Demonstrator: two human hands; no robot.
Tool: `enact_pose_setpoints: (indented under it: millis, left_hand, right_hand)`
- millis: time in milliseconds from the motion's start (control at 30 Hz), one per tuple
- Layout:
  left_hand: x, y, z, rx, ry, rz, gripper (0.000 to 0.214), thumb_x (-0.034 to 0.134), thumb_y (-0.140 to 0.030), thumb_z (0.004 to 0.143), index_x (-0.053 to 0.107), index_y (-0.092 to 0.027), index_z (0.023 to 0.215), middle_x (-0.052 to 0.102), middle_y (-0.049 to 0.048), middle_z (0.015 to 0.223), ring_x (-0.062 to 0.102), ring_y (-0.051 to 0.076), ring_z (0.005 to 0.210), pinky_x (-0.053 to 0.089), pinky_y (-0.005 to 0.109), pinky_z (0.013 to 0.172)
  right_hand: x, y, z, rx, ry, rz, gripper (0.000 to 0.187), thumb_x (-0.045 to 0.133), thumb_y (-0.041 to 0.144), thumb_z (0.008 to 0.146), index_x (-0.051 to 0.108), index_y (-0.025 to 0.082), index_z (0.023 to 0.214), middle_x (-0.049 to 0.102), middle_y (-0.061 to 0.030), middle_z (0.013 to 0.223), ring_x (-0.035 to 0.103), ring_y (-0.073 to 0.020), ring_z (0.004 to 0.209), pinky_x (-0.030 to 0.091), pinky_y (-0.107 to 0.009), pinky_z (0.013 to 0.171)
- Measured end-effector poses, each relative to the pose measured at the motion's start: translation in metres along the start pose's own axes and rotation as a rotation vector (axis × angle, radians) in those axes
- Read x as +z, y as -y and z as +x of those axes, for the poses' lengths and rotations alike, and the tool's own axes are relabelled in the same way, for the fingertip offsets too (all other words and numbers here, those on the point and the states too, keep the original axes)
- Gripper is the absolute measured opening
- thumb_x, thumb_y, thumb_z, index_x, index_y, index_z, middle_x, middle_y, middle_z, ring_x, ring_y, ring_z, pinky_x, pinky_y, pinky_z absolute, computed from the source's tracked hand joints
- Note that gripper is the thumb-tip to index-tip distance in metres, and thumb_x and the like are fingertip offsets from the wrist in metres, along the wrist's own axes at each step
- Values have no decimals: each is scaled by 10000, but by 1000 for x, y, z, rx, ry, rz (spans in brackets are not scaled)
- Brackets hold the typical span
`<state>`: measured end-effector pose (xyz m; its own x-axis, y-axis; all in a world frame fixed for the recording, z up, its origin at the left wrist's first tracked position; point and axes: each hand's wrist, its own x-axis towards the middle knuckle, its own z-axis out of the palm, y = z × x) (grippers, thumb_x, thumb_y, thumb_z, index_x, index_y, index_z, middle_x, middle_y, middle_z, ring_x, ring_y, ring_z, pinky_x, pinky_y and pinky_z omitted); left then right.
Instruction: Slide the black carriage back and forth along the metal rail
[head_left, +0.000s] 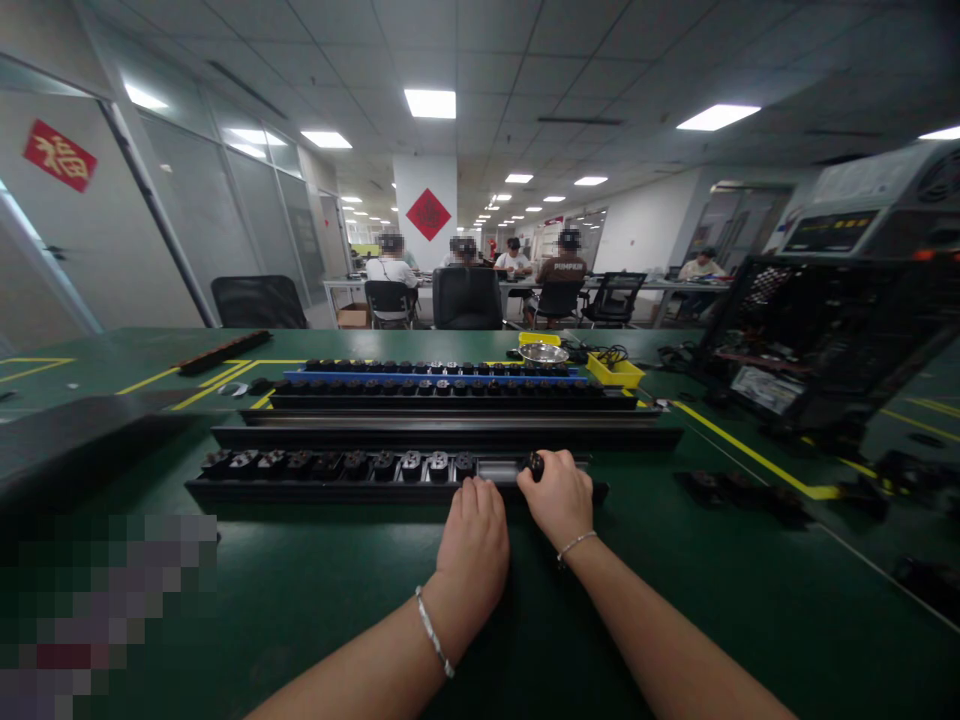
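Observation:
In front of me a long black rail point(337, 490) lies across the green table, with a row of round black socket modules point(383, 463) seated in its channel. Toward its right end, a stretch of the channel point(498, 470) shows bare grey metal. My right hand point(562, 490) is closed around a black socket module point(535, 464), tilted at the rail just right of that bare stretch. My left hand point(474, 535) has its fingers together over the rail's near edge, just below the last seated module; its thumb is hidden.
Behind lie more black rails point(450, 437) and a blue strip point(360, 377) between module rows. A metal dish point(544, 353) and a yellow tray point(616, 370) stand farther back. Dark parts point(742, 495) and an opened machine point(810, 350) are to the right. People sit at distant tables.

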<state>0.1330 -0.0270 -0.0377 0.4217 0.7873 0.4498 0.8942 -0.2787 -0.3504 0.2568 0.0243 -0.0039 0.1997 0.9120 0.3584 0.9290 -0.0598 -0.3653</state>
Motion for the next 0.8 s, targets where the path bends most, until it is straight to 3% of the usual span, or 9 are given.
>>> enact_pose_setpoints:
  millis: [800]
  left_hand:
    - [2, 0, -1, 1, -5, -7, 451, 445, -170, 820, 496, 0, 1234, 514, 237, 1248, 456, 318, 1183, 375, 450, 962]
  right_hand:
    - [-5, -9, 3, 50, -3, -25, 298, 429, 333, 778, 625, 178, 942, 578, -81, 963, 551, -209, 897, 338, -342, 828]
